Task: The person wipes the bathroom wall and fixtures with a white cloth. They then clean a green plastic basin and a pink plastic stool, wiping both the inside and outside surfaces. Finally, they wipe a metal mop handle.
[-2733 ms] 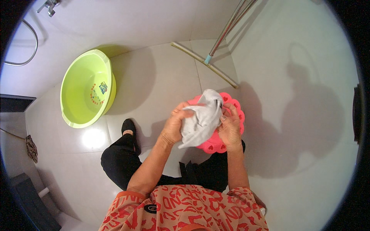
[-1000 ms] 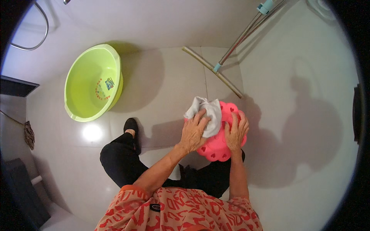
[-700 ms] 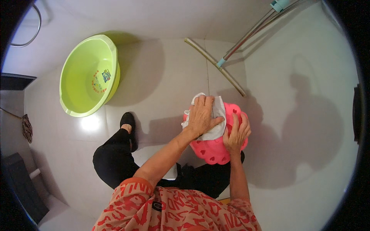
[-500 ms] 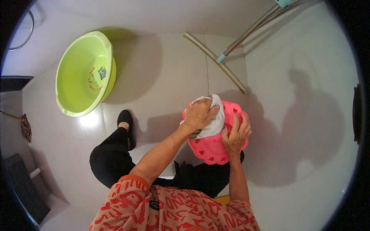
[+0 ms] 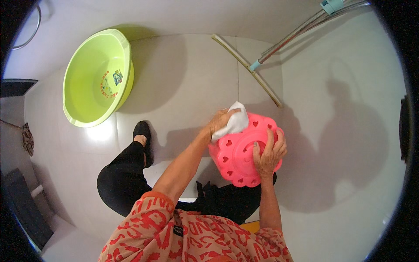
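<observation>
A pink plastic piece point(image 5: 238, 162) with a scalloped rim and heart-shaped cutouts is held in front of my right knee; I cannot tell its exact kind. My right hand point(image 5: 269, 156) grips it near the raised ring in its middle, thumb and fingers spread around that part. In my left hand point(image 5: 218, 123) is a bunched white cloth point(image 5: 236, 122), pressed at the far left part of the pink rim. Some of the left fingers are hidden by the cloth.
A lime-green basin point(image 5: 97, 78) stands at the far left. Ahead, a floor squeegee point(image 5: 246, 67) with a long metal handle leans into the right corner. Dark panels point(image 5: 28, 209) line the left edge. My black shoe point(image 5: 142, 131) is on the tiled floor.
My left hand has drawn the cloth off the middle of the pink piece to its far left rim, uncovering more cutouts. The right hand keeps its hold.
</observation>
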A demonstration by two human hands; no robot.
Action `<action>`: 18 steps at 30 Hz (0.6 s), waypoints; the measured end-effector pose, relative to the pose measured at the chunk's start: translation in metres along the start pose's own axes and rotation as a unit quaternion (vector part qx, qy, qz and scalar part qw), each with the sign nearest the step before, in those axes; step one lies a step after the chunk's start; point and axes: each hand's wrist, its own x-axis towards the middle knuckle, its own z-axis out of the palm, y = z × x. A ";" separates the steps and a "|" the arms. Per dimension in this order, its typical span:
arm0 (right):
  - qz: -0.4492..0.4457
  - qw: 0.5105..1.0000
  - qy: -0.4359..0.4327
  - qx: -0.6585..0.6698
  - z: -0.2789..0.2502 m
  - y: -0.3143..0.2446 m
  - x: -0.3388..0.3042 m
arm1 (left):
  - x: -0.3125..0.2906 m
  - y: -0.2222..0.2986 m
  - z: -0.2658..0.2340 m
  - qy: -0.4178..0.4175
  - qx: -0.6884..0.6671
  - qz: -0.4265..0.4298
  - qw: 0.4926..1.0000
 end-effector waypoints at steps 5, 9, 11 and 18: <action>-0.003 1.000 0.006 0.018 -0.001 -0.003 0.000 | -0.076 0.007 0.017 0.064 0.191 0.225 0.953; -0.009 1.000 0.009 0.025 0.001 -0.002 -0.001 | -0.082 -0.008 0.021 0.111 0.259 0.359 0.890; -0.010 1.000 0.008 0.019 0.001 -0.002 0.000 | -0.068 -0.015 0.015 0.094 0.248 0.364 0.893; -0.008 1.000 -0.005 -0.008 0.005 0.002 -0.004 | -0.021 -0.049 -0.011 -0.028 -0.241 0.084 0.967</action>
